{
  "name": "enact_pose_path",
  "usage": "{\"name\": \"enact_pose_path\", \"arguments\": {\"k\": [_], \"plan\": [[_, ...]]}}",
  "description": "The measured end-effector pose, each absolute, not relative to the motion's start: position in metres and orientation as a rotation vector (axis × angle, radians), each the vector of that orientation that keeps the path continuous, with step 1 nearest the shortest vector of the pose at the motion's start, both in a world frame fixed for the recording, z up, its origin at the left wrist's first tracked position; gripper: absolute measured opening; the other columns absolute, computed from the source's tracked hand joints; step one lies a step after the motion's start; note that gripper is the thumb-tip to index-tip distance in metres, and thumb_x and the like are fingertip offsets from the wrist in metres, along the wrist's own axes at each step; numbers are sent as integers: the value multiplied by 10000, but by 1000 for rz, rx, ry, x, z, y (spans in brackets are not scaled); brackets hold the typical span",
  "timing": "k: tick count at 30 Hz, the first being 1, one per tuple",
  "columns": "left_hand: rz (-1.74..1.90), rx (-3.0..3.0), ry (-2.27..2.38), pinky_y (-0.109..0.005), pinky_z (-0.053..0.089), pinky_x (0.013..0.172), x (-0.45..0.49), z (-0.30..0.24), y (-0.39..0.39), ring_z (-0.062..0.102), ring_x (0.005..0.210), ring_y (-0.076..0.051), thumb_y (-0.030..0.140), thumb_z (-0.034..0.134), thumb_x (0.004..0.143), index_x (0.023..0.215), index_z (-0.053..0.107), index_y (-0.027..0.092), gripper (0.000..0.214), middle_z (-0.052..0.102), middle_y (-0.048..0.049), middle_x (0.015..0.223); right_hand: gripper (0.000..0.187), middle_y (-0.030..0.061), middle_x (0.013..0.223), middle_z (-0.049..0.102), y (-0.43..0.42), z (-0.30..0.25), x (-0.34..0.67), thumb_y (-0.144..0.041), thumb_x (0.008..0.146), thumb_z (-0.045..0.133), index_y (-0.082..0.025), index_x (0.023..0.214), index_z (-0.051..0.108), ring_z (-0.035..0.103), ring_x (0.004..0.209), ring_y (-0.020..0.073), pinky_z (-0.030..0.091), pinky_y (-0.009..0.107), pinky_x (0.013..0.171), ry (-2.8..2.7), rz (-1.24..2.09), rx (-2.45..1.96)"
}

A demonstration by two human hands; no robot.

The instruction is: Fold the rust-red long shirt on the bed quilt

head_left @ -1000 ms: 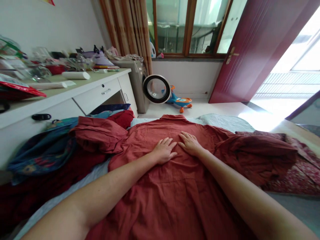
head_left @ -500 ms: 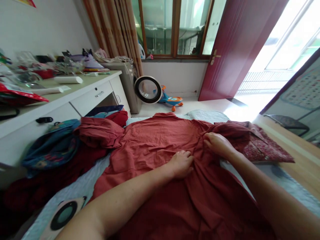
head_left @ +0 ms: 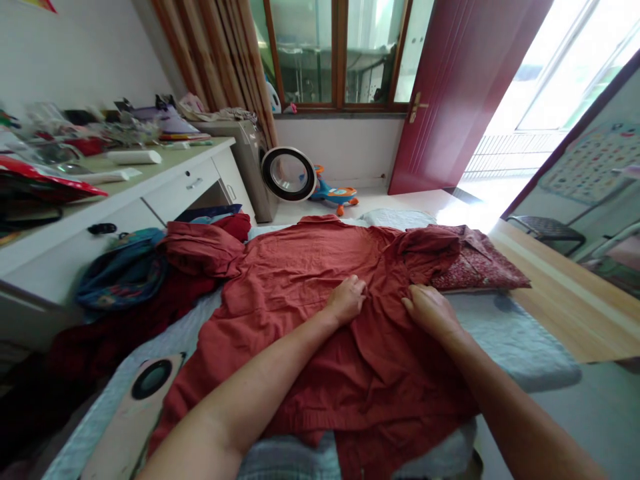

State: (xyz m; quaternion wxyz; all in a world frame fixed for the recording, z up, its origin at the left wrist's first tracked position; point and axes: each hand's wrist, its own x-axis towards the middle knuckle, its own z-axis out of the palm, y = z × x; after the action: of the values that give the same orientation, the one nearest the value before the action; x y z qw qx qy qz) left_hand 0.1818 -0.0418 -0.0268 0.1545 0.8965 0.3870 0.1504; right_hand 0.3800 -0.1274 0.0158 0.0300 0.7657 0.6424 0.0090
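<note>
A rust-red shirt [head_left: 295,280] lies spread over a light blue cloth [head_left: 520,347], its collar at the far end and its hem near me. One sleeve is bunched at the left; the other lies crumpled at the right. My left hand [head_left: 347,300] is closed on the middle of the shirt, fingers curled into the fabric. Toward the right side, my right hand [head_left: 431,310] grips the shirt, its fingers partly hidden by the hand itself. Folds run between the two hands. A folded red patterned cloth [head_left: 485,267] lies just beyond my right hand.
At the left are a blue floral fabric bundle [head_left: 123,273] and a white desk [head_left: 165,200] with clutter. A pale flat object with a dark disc [head_left: 151,379] lies near my left arm. Beyond stand a washing machine [head_left: 250,167], its round door open, and a blue-orange ride-on toy [head_left: 337,193].
My right hand has drawn toward me, pulling the right sleeve inward and baring more blue cloth. My left hand has moved slightly away from me. The hem now shows, and the view has shifted.
</note>
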Motion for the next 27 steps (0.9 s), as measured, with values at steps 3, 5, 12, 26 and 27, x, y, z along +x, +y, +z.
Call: {"name": "enact_pose_path", "arguments": {"k": [3, 5, 12, 26, 27], "plan": [[694, 2412, 1049, -292, 467, 903, 180, -25, -46, 557, 971, -172, 165, 508, 890, 873, 565, 189, 65, 587, -58, 1005, 264, 129, 975, 713, -140, 21, 387, -365, 963, 425, -179, 1011, 606, 675, 877, 240, 408, 296, 697, 1890, -29, 2527], [673, 2356, 1029, -293, 467, 899, 177, -25, -50, 560, 951, -168, 163, 472, 901, 886, 558, 188, 92, 598, -56, 984, 298, 122, 948, 717, -148, 23, 393, -420, 960, 420, -192, 1056, 586, 677, 840, 255, 386, 301, 656, 1824, -64, 2607], [240, 2564, 1048, -445, 358, 1086, 172, -33, -83, 457, 1293, -284, 445, 557, 880, 1335, 470, 197, 526, 520, -117, 1400, 312, 93, 861, 703, -169, 10, 419, -503, 850, 544, -201, 840, 623, 644, 819, 239, 350, 279, 628, 1922, -271, 2597], [314, 2681, 932, -399, 334, 1124, 175, -33, -93, 435, 1341, -226, 465, 409, 963, 1277, 575, 208, 438, 516, -82, 1434, 248, 127, 1050, 652, -157, 32, 399, -308, 876, 515, -159, 1041, 624, 587, 990, 240, 410, 300, 848, 2037, 285, 2658], [365, 2691, 961, -388, 327, 1129, 178, -32, -88, 439, 1337, -214, 429, 398, 973, 1251, 590, 204, 406, 529, -78, 1421, 227, 117, 1032, 662, -145, 37, 396, -300, 885, 502, -164, 1006, 637, 592, 975, 230, 412, 294, 857, 2067, 275, 2625]]}}
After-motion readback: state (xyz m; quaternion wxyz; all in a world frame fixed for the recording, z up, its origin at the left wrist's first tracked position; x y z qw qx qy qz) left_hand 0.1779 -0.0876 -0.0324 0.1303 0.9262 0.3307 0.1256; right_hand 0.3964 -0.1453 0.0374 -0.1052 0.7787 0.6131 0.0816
